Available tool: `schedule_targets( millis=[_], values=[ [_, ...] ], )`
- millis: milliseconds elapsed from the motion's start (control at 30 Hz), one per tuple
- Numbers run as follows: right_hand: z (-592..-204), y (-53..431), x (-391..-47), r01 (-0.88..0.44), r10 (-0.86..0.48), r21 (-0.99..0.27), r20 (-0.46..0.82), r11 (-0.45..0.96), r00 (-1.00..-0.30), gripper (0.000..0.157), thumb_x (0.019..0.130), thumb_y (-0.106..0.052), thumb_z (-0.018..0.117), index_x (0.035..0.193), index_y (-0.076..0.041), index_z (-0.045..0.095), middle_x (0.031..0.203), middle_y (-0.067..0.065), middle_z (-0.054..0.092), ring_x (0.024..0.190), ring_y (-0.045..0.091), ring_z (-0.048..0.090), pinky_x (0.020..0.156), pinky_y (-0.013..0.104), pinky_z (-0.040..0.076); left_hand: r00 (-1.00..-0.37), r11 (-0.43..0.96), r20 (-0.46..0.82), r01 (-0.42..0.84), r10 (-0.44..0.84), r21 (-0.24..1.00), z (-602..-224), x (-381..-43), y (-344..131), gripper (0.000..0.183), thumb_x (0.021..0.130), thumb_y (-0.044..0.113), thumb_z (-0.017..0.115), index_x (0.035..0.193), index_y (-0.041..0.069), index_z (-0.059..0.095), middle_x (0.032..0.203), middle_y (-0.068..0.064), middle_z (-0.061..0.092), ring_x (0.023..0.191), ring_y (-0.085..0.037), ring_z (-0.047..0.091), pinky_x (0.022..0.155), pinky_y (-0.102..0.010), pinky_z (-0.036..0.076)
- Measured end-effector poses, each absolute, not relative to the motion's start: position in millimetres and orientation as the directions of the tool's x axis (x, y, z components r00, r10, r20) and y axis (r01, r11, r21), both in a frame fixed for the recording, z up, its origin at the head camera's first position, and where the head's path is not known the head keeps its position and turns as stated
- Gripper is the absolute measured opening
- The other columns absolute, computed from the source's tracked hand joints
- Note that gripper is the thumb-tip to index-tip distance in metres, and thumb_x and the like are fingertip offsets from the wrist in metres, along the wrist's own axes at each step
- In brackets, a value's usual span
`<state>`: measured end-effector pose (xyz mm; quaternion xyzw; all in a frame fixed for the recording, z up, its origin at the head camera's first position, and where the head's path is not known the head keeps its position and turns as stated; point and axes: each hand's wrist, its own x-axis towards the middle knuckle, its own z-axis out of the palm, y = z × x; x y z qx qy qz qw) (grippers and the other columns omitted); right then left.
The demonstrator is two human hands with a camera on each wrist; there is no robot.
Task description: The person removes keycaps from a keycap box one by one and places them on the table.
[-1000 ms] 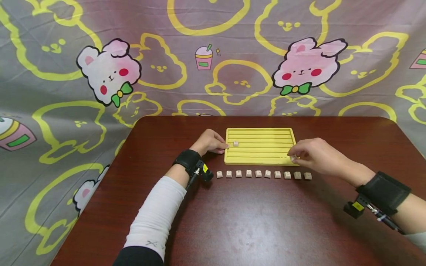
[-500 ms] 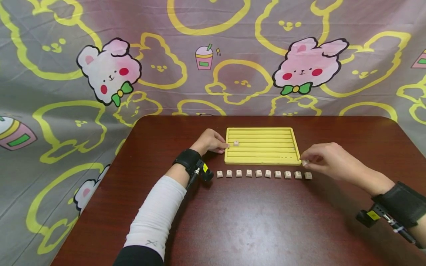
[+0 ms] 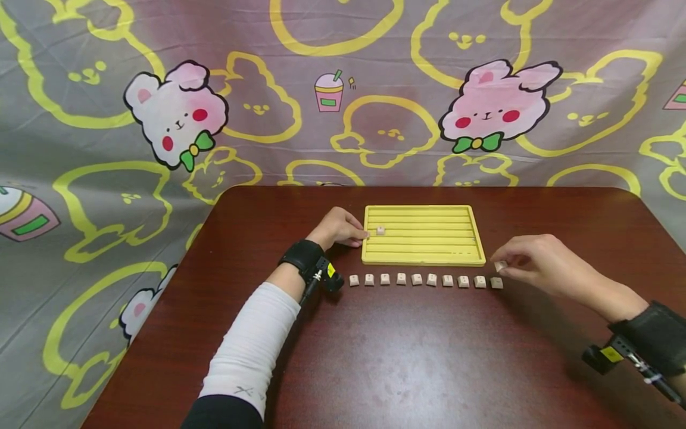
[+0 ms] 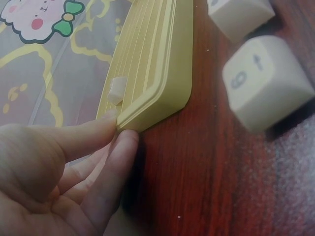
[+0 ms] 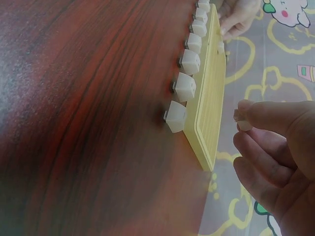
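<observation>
My left hand (image 3: 339, 228) pinches the left rim of a shallow yellow tray (image 3: 429, 233) with ridged rows, thumb over the edge and fingers below. Inside that tray, near its left end, sits one white keycap (image 3: 380, 230). Just off the tray's right front corner, my right hand (image 3: 538, 263) pinches another keycap (image 5: 242, 120) between thumb and fingertips, above the table. A row of several white keycaps (image 3: 416, 279) lies along the tray's front side. In the left wrist view, the nearer keycap (image 4: 266, 81) shows a printed 6-like mark and an arrow.
The dark reddish wooden table (image 3: 396, 357) reaches back to a grey curtain (image 3: 375, 77) printed with yellow outlines and rabbits. Black straps with small cameras sit on both wrists. My right hand is close to the rightmost keycap (image 3: 496, 283) of the row.
The right hand has moved from over the tray's right front corner outward to the right, still pinching its keycap. The left hand and the tray have hardly moved.
</observation>
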<state>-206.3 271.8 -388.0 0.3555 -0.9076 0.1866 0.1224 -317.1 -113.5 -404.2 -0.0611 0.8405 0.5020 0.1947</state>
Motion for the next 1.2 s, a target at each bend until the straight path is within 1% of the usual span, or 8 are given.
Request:
schedule_targets(
  millis=[133, 300, 533, 833, 900, 1000, 1200],
  values=[
    [-388.4, 275.9, -204.7, -0.698, -0.598, -0.238, 0.377, 0.675, -0.707, 0.028, 0.071, -0.004, 0.086, 0.091, -0.021, 0.076, 0.085, -0.017, 0.068, 0.073, -0.006, 0.055, 0.057, 0.015, 0.048, -0.916, 0.49, -0.391, -0.299, 0.094, 0.819, -405.2, -317.9, -113.7, 0.026, 0.084, 0.004, 0.078, 0.105, -0.008, 0.069, 0.075, -0.008, 0.066, 0.054, -0.009, 0.065, 0.065, -0.025, 0.064],
    [-389.3, 279.8, -202.8, -0.687, -0.587, -0.237, 0.377, 0.687, -0.717, 0.027, 0.072, -0.005, 0.086, 0.092, -0.02, 0.076, 0.085, -0.016, 0.068, 0.073, -0.007, 0.056, 0.058, 0.018, 0.052, -0.914, 0.485, -0.393, -0.301, 0.097, 0.821, -403.9, -317.4, -113.3, 0.028, 0.084, 0.003, 0.078, 0.107, -0.01, 0.068, 0.07, -0.005, 0.064, 0.053, -0.009, 0.064, 0.058, -0.022, 0.062],
    [-392.4, 284.4, -200.3, -0.661, -0.565, -0.246, 0.363, 0.709, -0.741, 0.025, 0.074, -0.008, 0.086, 0.093, -0.02, 0.076, 0.085, -0.017, 0.068, 0.073, -0.007, 0.056, 0.059, 0.019, 0.052, -0.915, 0.477, -0.39, -0.298, 0.104, 0.827, -403.6, -317.0, -113.6, 0.029, 0.083, 0.002, 0.078, 0.107, -0.011, 0.067, 0.068, -0.005, 0.063, 0.052, -0.009, 0.063, 0.056, -0.021, 0.061],
    [-397.2, 291.6, -196.0, -0.599, -0.519, -0.267, 0.316, 0.755, -0.794, 0.023, 0.075, -0.011, 0.086, 0.093, -0.021, 0.076, 0.086, -0.016, 0.069, 0.075, -0.007, 0.057, 0.06, 0.02, 0.053, -0.916, 0.47, -0.387, -0.297, 0.105, 0.831, -405.8, -318.0, -114.5, 0.029, 0.084, 0.002, 0.077, 0.107, -0.011, 0.067, 0.067, -0.005, 0.063, 0.051, -0.009, 0.063, 0.056, -0.021, 0.061],
    [-398.6, 293.4, -195.2, -0.597, -0.516, -0.271, 0.316, 0.755, -0.796, 0.023, 0.075, -0.011, 0.086, 0.093, -0.021, 0.076, 0.086, -0.016, 0.069, 0.075, -0.008, 0.056, 0.06, 0.02, 0.053, -0.916, 0.474, -0.387, -0.296, 0.104, 0.829, -405.9, -317.7, -114.5, 0.029, 0.084, 0.002, 0.077, 0.107, -0.011, 0.067, 0.068, -0.005, 0.063, 0.052, -0.009, 0.063, 0.056, -0.021, 0.061],
    [-400.8, 295.5, -194.9, -0.616, -0.526, -0.266, 0.34, 0.741, -0.78, 0.025, 0.074, -0.01, 0.087, 0.093, -0.022, 0.075, 0.086, -0.016, 0.069, 0.075, -0.008, 0.057, 0.06, 0.018, 0.053, -0.917, 0.48, -0.385, -0.294, 0.102, 0.827, -406.2, -317.8, -114.6, 0.028, 0.084, 0.003, 0.077, 0.106, -0.011, 0.067, 0.069, -0.006, 0.063, 0.052, -0.009, 0.063, 0.055, -0.021, 0.061],
    [-404.9, 297.4, -195.1, -0.631, -0.534, -0.27, 0.355, 0.727, -0.767, 0.026, 0.073, -0.009, 0.087, 0.092, -0.021, 0.075, 0.087, -0.016, 0.069, 0.074, -0.008, 0.057, 0.059, 0.017, 0.053, -0.918, 0.478, -0.382, -0.292, 0.102, 0.829, -405.8, -317.0, -114.3, 0.026, 0.084, 0.002, 0.077, 0.106, -0.01, 0.068, 0.073, -0.006, 0.064, 0.054, -0.01, 0.064, 0.058, -0.023, 0.062]
  ],
)
